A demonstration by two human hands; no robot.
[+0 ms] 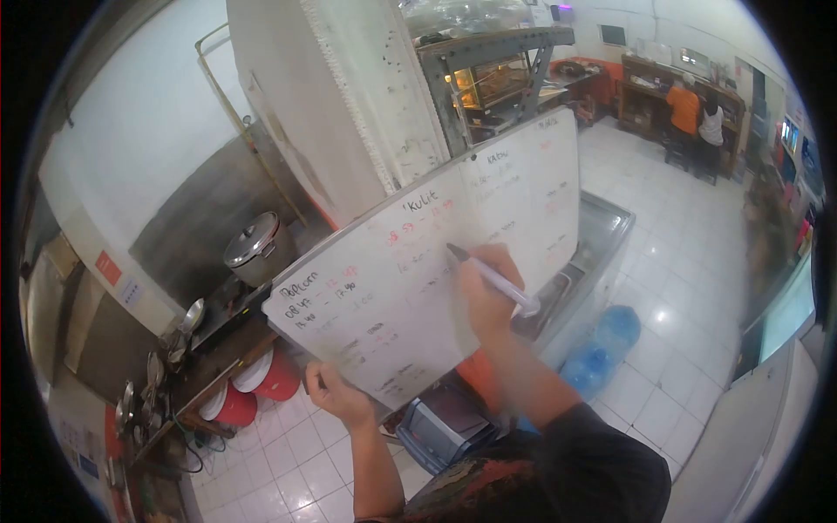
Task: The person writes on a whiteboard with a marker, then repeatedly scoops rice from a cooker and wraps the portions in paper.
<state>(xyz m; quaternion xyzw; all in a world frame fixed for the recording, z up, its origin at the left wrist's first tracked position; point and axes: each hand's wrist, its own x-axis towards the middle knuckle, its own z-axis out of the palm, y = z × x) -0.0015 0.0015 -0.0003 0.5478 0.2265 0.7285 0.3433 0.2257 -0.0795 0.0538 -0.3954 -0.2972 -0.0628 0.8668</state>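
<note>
A whiteboard [418, 296] with handwritten times and words in black and red stands tilted in front of me. My right hand [490, 283] grips a white marker [506, 286], its dark tip at the board's surface below the heading "Kulit". My left hand [338, 397] is by the board's lower left edge with its fingers curled closed; I cannot tell what is in them, though a small dark bit shows at the fingertips.
A large lidded pot [260, 248] stands at the left. Red buckets [277, 375] sit on the tiled floor [301, 444] below the counter. Blue water bottles [602, 353] lie to the right. Under the board is a grey-blue bin [445, 423]. Two people [693, 113] are far back.
</note>
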